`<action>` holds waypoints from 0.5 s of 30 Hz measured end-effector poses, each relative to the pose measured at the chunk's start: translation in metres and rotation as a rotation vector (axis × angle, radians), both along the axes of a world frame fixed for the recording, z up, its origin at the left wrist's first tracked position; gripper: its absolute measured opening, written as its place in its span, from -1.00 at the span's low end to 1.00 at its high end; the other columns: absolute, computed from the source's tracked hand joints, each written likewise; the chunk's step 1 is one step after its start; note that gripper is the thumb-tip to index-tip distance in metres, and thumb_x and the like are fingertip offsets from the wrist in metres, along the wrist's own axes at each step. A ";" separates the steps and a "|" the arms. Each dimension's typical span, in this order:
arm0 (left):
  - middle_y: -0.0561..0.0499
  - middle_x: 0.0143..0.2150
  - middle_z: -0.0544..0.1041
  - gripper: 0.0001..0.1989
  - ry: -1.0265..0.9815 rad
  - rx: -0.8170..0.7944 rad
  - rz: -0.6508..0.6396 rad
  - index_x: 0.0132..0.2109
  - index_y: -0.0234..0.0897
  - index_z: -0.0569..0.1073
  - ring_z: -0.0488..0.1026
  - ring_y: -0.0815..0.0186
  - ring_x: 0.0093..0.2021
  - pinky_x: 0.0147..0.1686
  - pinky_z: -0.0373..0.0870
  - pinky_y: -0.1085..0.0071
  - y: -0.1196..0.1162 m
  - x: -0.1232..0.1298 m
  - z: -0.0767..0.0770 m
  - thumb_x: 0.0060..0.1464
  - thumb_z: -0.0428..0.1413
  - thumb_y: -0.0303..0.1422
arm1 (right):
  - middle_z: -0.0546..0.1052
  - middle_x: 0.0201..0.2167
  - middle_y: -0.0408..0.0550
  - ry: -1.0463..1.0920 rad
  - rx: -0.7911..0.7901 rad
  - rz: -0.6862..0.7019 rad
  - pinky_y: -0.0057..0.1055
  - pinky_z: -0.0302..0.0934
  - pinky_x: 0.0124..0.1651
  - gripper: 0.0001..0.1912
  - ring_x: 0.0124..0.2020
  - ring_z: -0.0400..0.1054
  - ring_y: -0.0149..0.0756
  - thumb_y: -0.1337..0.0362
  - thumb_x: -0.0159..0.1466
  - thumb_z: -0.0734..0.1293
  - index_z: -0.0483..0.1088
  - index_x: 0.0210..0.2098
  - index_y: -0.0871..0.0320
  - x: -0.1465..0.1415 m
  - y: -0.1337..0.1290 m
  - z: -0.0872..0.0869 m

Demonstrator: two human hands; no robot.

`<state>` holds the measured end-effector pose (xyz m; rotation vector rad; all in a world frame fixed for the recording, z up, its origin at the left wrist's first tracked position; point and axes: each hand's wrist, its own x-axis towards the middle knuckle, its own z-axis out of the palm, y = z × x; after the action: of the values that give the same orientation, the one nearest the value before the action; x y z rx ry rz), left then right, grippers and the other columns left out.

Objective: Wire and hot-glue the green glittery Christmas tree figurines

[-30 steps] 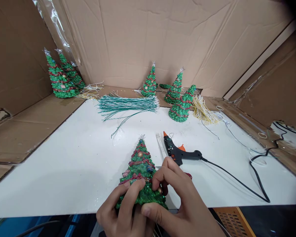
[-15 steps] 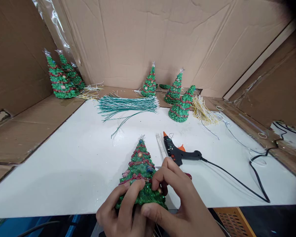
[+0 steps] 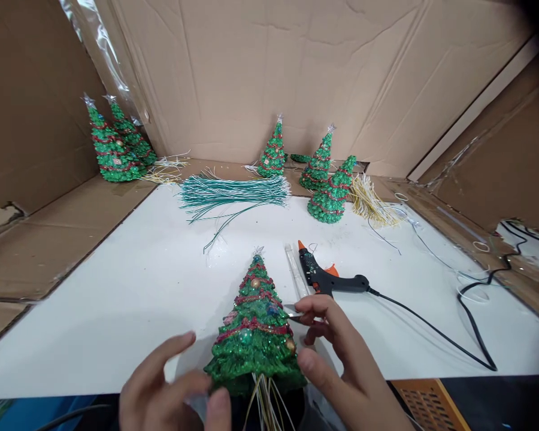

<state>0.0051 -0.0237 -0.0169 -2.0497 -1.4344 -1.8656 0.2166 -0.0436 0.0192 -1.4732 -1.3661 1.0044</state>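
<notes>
A small green Christmas tree (image 3: 256, 359) with red garland, baubles and a clear star on top lies or leans at the table's front edge. Yellow and white wires (image 3: 265, 401) come out from under its base. My left hand (image 3: 170, 383) is open at the tree's lower left corner, fingers apart; whether a fingertip touches it I cannot tell. To the right of the tree, my right hand (image 3: 341, 359) is open, with thumb and fingers parted close to its edge. Scissors (image 3: 293, 316) lie mostly hidden behind the right hand, only part of the blades showing.
A black glue gun (image 3: 327, 278) with its cord lies right of centre, beside clear glue sticks (image 3: 295, 269). Green and white wires (image 3: 233, 191) are bundled at the back, yellow ones (image 3: 371, 200) further right. Several finished-looking trees (image 3: 112, 149) stand along the cardboard walls (image 3: 251, 72).
Both hands have let go of the tree's lower part and moved apart, the left one down and to the left. The wires under the base have come into sight.
</notes>
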 end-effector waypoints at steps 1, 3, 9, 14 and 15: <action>-0.06 0.07 0.49 -0.86 -0.139 -0.140 -0.003 -0.11 -0.10 0.50 0.50 0.13 0.02 0.04 0.40 0.23 0.001 0.002 0.002 0.18 0.15 -0.31 | 0.49 0.13 -0.06 -0.003 -0.054 0.010 -0.23 0.36 0.07 -0.45 0.03 0.42 -0.12 -0.22 0.33 0.37 0.36 0.20 -0.15 0.000 -0.002 0.000; -0.08 0.12 0.54 -0.67 -0.308 -0.484 -0.075 0.02 -0.09 0.52 0.51 0.03 0.08 0.03 0.44 0.19 0.003 0.007 0.007 0.28 0.03 -0.06 | 0.49 0.23 -0.03 0.013 -0.114 0.010 -0.16 0.34 0.19 -0.38 0.13 0.43 -0.07 -0.24 0.33 0.35 0.36 0.27 -0.15 -0.003 -0.006 0.001; -0.14 0.07 0.67 -0.23 -0.649 -1.003 -0.370 0.03 -0.11 0.64 0.55 -0.20 0.15 0.09 0.54 0.06 0.018 0.003 0.025 -0.06 0.12 0.37 | 0.51 0.24 0.05 0.126 -0.056 0.011 -0.12 0.34 0.25 -0.19 0.20 0.43 -0.02 -0.30 0.30 0.33 0.23 0.42 -0.12 -0.013 -0.008 0.002; -0.16 0.12 0.66 -0.19 -0.957 -1.045 -0.579 0.05 -0.14 0.66 0.46 -0.30 0.27 0.22 0.47 -0.03 0.019 0.004 0.037 -0.28 0.37 0.26 | 0.41 0.37 -0.04 0.173 0.151 0.010 -0.04 0.16 0.40 -0.22 0.32 0.32 -0.02 -0.13 0.31 0.44 0.14 0.43 -0.27 -0.018 -0.010 0.006; -0.13 0.12 0.66 -0.17 -1.008 -1.048 -0.589 0.09 -0.11 0.64 0.45 -0.29 0.29 0.24 0.46 -0.03 0.017 0.006 0.040 -0.31 0.41 0.22 | 0.41 0.36 -0.05 0.147 0.213 0.017 -0.04 0.17 0.38 -0.26 0.27 0.37 -0.03 -0.08 0.32 0.45 0.16 0.42 -0.29 -0.020 -0.010 0.009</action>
<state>0.0108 -0.0065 0.0233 -1.9896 -2.7180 -3.1466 0.1968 -0.0540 0.0283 -1.2087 -1.3371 0.9281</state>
